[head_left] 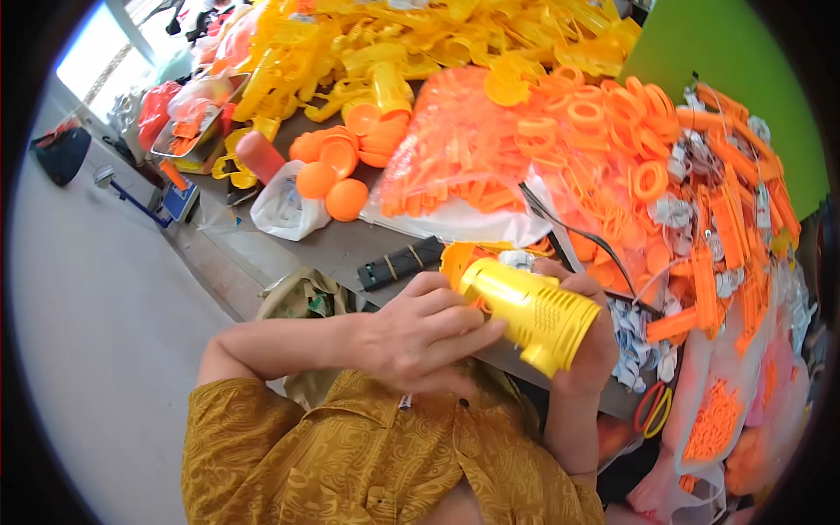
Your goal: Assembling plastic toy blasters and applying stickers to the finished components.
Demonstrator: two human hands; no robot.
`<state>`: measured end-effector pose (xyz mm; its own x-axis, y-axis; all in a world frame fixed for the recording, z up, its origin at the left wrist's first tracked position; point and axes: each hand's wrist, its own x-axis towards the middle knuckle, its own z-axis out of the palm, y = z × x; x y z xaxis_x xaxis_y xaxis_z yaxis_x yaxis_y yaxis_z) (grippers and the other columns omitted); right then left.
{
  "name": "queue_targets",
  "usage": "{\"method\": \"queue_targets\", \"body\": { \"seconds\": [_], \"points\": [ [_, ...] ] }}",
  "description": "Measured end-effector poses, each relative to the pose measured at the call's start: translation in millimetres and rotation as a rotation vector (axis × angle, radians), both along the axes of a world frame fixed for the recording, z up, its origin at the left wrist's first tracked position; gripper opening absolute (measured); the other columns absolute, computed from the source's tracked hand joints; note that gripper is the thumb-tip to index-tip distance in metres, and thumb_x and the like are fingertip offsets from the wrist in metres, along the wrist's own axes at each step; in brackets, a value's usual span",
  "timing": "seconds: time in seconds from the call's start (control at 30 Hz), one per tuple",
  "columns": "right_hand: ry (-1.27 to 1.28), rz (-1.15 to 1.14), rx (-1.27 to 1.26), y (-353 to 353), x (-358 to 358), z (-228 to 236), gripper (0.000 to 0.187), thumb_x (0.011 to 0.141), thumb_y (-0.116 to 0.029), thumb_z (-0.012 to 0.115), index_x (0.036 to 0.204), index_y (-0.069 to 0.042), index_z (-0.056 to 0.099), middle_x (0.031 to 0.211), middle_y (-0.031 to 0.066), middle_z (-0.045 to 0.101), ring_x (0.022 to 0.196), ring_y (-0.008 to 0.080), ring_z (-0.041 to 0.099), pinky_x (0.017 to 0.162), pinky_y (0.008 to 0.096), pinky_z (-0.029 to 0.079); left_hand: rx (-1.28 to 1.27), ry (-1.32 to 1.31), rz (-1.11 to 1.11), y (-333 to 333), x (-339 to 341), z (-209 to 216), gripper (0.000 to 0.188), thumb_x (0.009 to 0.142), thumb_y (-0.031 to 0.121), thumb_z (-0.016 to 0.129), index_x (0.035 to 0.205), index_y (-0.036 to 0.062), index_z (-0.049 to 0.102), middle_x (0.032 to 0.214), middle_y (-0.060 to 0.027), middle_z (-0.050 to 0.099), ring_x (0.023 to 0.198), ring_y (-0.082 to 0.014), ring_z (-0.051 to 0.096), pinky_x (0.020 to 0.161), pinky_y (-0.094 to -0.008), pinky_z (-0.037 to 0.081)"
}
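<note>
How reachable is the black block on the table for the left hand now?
Probably yes: the black block lies just beyond the left hand, with nothing visibly in between, though that hand is busy at the yellow casing.

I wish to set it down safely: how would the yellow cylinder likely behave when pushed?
The yellow cylinder would probably roll, given its rounded body, though its jutting stub may stop it. Its glossy surface suggests it could feel slippery.
</note>
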<state>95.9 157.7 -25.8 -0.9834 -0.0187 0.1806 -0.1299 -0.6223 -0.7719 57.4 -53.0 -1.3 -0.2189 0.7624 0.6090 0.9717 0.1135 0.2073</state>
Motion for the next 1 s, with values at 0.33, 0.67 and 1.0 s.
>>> {"method": "queue_targets", "body": {
  "seconds": [0.33,0.67,1.0],
  "points": [
    [-0.027,0.209,-0.306,-23.8,15.6,-24.1,0.041,0.090,-0.038,0.039,0.102,0.000,0.047,0.116,0.0242,0.045,0.104,0.0305,0.050,0.089,0.0379,0.041,-0.087,-0.648,-0.012,5.1,-1.6,-1.2,0.075,0.060,0.031,0.077,0.120,-0.0008,0.045,0.104,-0.0180,0.053,0.090,-0.0311,0.055,0.076,-0.0364,0.044],
    [-0.307,-0.408,0.424,22.0,8.5,-41.9,0.026,0.087,-0.010,0.049,0.110,0.001,0.047,0.096,0.0101,0.057,0.073,0.0100,0.053,0.057,0.0212,0.046,-0.001,-0.424,0.365,18.5,-40.2,-30.8,0.063,0.054,0.027,0.079,0.106,-0.0003,0.058,0.101,-0.0154,0.060,0.092,-0.0282,0.056,0.081,-0.0357,0.044],
    [-0.384,-0.337,0.570,11.5,12.3,-46.2,0.031,0.085,-0.009,0.052,0.113,0.002,0.043,0.086,0.0101,0.061,0.056,0.0076,0.050,0.046,0.0187,0.040,-0.072,-0.458,0.337,31.5,-48.1,-40.0,0.064,0.053,0.030,0.079,0.106,0.0019,0.058,0.103,-0.0149,0.060,0.099,-0.0292,0.055,0.086,-0.0363,0.041]
  ]
}}
